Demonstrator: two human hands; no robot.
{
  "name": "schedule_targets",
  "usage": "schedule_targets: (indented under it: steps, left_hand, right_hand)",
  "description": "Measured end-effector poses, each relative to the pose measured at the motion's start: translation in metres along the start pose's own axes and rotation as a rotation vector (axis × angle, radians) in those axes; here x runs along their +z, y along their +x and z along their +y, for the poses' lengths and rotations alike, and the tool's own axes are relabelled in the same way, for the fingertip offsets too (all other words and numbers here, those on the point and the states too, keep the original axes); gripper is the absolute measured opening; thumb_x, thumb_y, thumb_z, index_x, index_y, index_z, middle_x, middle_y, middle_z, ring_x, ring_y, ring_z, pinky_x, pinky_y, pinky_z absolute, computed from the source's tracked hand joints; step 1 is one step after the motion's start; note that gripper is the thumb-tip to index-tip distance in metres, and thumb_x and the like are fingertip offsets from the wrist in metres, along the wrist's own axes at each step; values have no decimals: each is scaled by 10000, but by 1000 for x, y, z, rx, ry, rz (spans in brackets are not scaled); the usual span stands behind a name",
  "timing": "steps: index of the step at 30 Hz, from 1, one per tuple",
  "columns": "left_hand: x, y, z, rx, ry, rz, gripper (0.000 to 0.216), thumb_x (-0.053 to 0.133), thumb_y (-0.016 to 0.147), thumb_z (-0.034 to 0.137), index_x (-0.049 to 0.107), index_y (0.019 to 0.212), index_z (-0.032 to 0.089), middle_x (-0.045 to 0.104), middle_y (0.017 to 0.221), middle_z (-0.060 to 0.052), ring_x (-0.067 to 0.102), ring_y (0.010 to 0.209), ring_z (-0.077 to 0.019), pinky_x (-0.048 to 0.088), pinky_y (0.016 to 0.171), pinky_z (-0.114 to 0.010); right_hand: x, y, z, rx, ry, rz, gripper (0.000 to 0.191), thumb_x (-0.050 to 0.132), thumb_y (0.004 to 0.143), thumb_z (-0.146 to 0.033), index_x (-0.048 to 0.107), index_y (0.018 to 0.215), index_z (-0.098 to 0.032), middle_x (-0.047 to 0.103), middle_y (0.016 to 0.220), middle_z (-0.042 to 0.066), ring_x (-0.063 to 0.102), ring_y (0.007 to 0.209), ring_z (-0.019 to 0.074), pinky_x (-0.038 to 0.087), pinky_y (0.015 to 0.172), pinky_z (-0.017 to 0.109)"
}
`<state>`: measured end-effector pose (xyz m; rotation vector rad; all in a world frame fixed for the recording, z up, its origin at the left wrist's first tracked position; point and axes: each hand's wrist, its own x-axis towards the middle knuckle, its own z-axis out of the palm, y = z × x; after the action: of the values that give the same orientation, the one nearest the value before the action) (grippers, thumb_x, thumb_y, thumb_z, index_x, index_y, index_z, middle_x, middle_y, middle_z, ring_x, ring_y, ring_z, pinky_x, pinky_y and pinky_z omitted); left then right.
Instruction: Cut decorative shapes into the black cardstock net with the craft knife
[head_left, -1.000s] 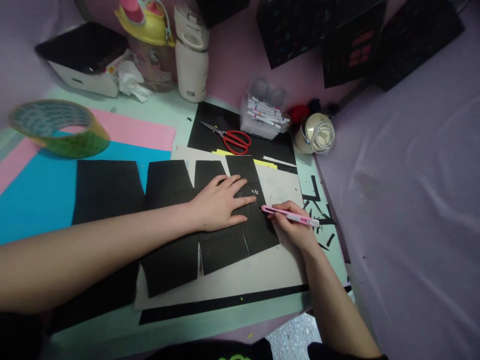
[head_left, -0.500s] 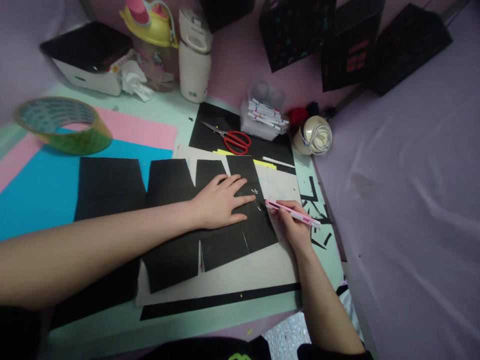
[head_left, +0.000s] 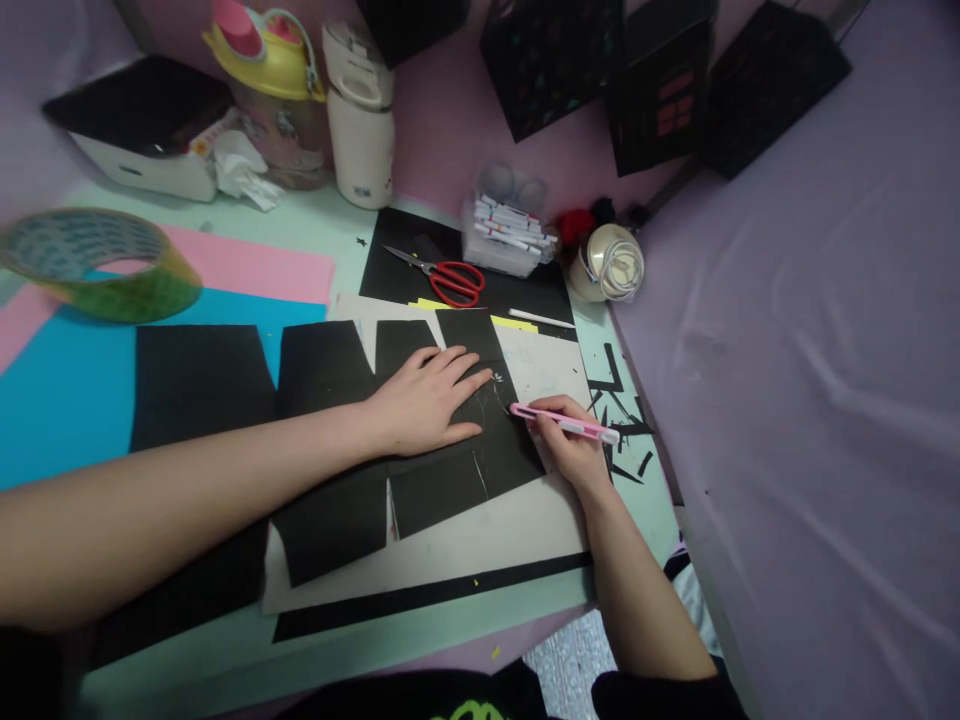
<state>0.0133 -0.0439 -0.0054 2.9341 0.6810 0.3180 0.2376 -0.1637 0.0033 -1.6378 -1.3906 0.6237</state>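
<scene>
Black paper (head_left: 442, 480) lies on the grey board (head_left: 480, 540), and the left hand (head_left: 424, 400) stays pressed flat on it, fingers spread. The right hand (head_left: 574, 450) is clamped round the pink knife (head_left: 566, 423), and its tip has slid from the paper's right edge onto the sheet. The left forearm covers the paper's middle. Beyond the paper are scissors (head_left: 450, 280) and markers (head_left: 506, 235); right of it, scraps (head_left: 622, 420); far left, tape (head_left: 97, 265).

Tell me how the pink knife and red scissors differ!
The slim pink craft knife is held in the right hand, tip on the black paper sheet; the red-handled metal scissors lie untouched behind. The knife is one straight stick; the scissors have two loop handles. Both cut.
</scene>
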Motion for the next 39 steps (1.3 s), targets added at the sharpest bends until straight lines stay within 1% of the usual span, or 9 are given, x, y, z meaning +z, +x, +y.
schedule_targets:
  steps: [7,13,15,20,22,25,27,34,39]
  left_hand:
    - [-1,1,1,1,13,-9,694,468,922,591,379,1466,170,378,1503,-145,290,1402,-302,205,1104,-427]
    - [-2,0,0,3,13,-11,686,449,930,594,379,1463,168,378,1504,-149,292,1401,-302,197,1110,-423]
    - [-2,0,0,4,7,-8,688,450,927,596,377,1464,171,378,1504,-147,292,1401,-301,192,1113,-421]
    - [-2,0,0,-3,-20,-2,681,459,926,590,392,1456,169,378,1504,-147,291,1402,-304,187,1113,-417]
    - [-3,0,1,-5,-22,-3,680,459,927,590,394,1456,168,378,1504,-147,291,1402,-305,184,1115,-418]
    - [-4,0,1,-6,-15,-17,687,462,926,591,387,1462,167,375,1506,-149,292,1401,-306,183,1119,-422]
    - [-5,0,2,-8,-13,-27,682,467,927,587,385,1467,177,374,1506,-152,293,1401,-309,189,1118,-426]
    - [-6,0,1,17,-22,-29,538,472,938,564,473,1415,316,357,1516,-136,291,1403,-330,207,1099,-461]
    - [-5,0,1,8,-50,-17,531,483,931,567,499,1398,316,357,1522,-117,295,1401,-324,198,1104,-456]
  right_hand:
    - [5,3,-6,-42,-32,-65,136,606,872,-276,691,963,-224,727,908,35,682,822,183,543,764,311]
    - [6,6,-1,-14,-47,192,201,594,879,-332,682,1021,-219,713,1028,66,669,953,215,529,876,363]
    - [5,4,-1,20,-9,163,215,595,879,-358,677,1027,-225,718,998,66,681,912,219,544,840,365]
    - [7,1,-7,11,-3,-66,169,602,875,-343,686,971,-232,720,830,30,680,760,191,547,729,328]
    - [8,1,-7,6,-46,8,155,601,874,-327,688,944,-220,716,825,32,672,765,188,536,723,319]
    - [8,1,-3,25,-75,255,155,593,876,-325,678,937,-210,704,816,35,663,776,194,528,730,327]
    - [7,1,-1,29,-57,306,166,591,877,-339,674,943,-211,698,787,30,663,766,199,530,734,337]
    - [4,10,-14,77,74,-3,234,579,887,-379,690,1046,-248,741,932,45,697,830,212,557,762,350]
    - [14,16,-10,17,-43,31,112,640,833,-315,700,858,-224,724,816,28,673,734,187,532,676,305]
